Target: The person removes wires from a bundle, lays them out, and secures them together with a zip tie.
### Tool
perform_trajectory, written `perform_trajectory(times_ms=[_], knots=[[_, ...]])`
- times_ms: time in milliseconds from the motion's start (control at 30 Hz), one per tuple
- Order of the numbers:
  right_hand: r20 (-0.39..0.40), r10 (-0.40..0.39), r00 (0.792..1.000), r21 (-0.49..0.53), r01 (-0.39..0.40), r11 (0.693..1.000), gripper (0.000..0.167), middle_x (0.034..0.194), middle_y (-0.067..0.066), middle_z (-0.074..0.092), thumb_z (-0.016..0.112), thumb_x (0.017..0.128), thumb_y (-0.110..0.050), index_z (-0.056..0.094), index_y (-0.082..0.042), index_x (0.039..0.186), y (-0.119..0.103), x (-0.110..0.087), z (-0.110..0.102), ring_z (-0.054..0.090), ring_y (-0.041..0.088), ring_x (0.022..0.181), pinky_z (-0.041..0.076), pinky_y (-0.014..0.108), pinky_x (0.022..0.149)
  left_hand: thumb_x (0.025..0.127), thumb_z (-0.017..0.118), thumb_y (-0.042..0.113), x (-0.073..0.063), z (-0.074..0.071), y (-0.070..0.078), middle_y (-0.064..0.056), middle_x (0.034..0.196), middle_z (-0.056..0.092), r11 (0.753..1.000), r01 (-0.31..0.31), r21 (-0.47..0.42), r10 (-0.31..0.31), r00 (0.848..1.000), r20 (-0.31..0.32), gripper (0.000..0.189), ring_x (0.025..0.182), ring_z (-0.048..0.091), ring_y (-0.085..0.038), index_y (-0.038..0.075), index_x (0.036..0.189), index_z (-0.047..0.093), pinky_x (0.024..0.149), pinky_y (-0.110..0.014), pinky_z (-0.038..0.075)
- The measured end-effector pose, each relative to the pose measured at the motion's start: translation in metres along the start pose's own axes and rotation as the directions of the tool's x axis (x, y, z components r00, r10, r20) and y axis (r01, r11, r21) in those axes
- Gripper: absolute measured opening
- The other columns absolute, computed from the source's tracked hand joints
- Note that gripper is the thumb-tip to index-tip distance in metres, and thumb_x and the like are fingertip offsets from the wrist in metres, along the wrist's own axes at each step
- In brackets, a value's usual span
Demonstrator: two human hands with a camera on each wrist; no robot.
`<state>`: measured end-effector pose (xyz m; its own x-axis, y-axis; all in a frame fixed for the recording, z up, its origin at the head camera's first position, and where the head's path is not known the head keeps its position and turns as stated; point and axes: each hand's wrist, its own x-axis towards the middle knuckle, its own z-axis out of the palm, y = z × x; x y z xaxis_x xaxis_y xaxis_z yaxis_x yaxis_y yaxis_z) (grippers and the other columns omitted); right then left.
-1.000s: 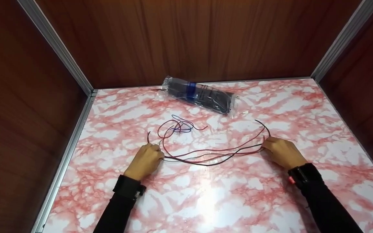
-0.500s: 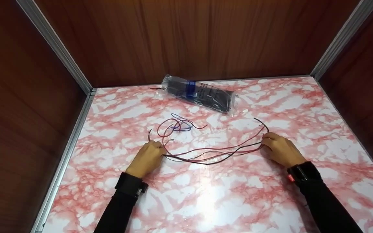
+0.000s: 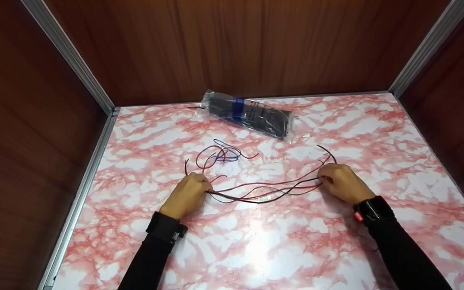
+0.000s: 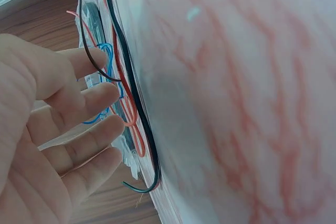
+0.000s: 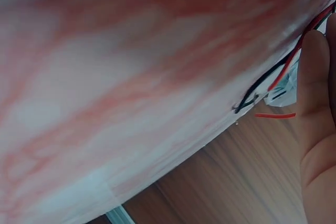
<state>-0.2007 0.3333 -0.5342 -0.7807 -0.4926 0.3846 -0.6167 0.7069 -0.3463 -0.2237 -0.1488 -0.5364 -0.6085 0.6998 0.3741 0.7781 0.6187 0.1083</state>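
Observation:
Several loose wires lie between the hands: a thick black wire (image 3: 258, 202), red wires (image 3: 256, 184) and a thin dark one. My left hand (image 3: 189, 195) is at their left end. In the left wrist view its fingers (image 4: 86, 177) are spread and loosely bent, and a thin brown wire (image 4: 82, 24) passes across one fingertip. The black wire (image 4: 132, 82) runs beyond the fingertips. My right hand (image 3: 344, 183) holds the wires' right ends with its fingertips, the tips sticking out past it. In the right wrist view the grip is mostly cut off by the frame's edge.
A tangle of blue wire (image 3: 228, 160) and red wire lies behind the left hand. Farther back is a clear plastic bag (image 3: 252, 114) with dark contents and a blue band. The marbled table (image 3: 296, 249) is bordered by brown wooden panels (image 3: 256, 48) and metal strips.
My left hand has shifted slightly right, and my right hand slightly left. A short red wire end now shows above the left fingers. The tangle and bag stay in place.

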Motion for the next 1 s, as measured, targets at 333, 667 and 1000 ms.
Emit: perform_trajectory(times_ms=[333, 667, 1000], knots=[[0.014, 0.121, 0.993, -0.088, -0.120, 0.989, 0.009, 0.081, 0.002, 0.065, 0.073, 0.080, 0.001, 0.072, -0.008, 0.084, 0.003, -0.004, -0.007, 0.062, 0.018, 0.080, 0.050, 0.036, 0.069, 0.076, 0.066, 0.007, 0.000, -0.001, -0.003, -0.007, 0.094, 0.062, 0.995, 0.010, 0.098, -0.010, 1.000, -0.007, 0.008, 0.086, 0.054, -0.028, 0.012, 0.079, 0.072, 0.079, -0.040, 0.045], [0.133, 0.089, 0.987, -0.104, -0.076, 0.992, 0.018, 0.089, 0.003, 0.061, 0.077, 0.074, 0.004, 0.072, -0.010, 0.083, 0.002, -0.020, -0.014, 0.059, 0.017, 0.083, 0.050, 0.035, 0.069, 0.073, 0.066, 0.007, -0.020, -0.016, 0.003, 0.002, 0.072, 0.062, 1.000, -0.005, 0.026, 0.005, 1.000, 0.018, 0.011, 0.074, 0.055, -0.024, 0.016, 0.068, 0.063, 0.068, -0.039, 0.044], [0.186, 0.184, 0.965, -0.144, -0.158, 0.977, 0.014, 0.090, 0.003, 0.056, 0.073, 0.079, 0.002, 0.073, -0.011, 0.085, -0.001, -0.020, -0.019, 0.055, 0.017, 0.081, 0.048, 0.036, 0.068, 0.083, 0.066, 0.000, -0.023, -0.012, 0.001, -0.001, 0.075, 0.060, 0.995, 0.089, -0.034, -0.083, 0.988, 0.129, 0.015, 0.073, 0.061, -0.019, 0.012, 0.075, 0.070, 0.064, -0.034, 0.050]])
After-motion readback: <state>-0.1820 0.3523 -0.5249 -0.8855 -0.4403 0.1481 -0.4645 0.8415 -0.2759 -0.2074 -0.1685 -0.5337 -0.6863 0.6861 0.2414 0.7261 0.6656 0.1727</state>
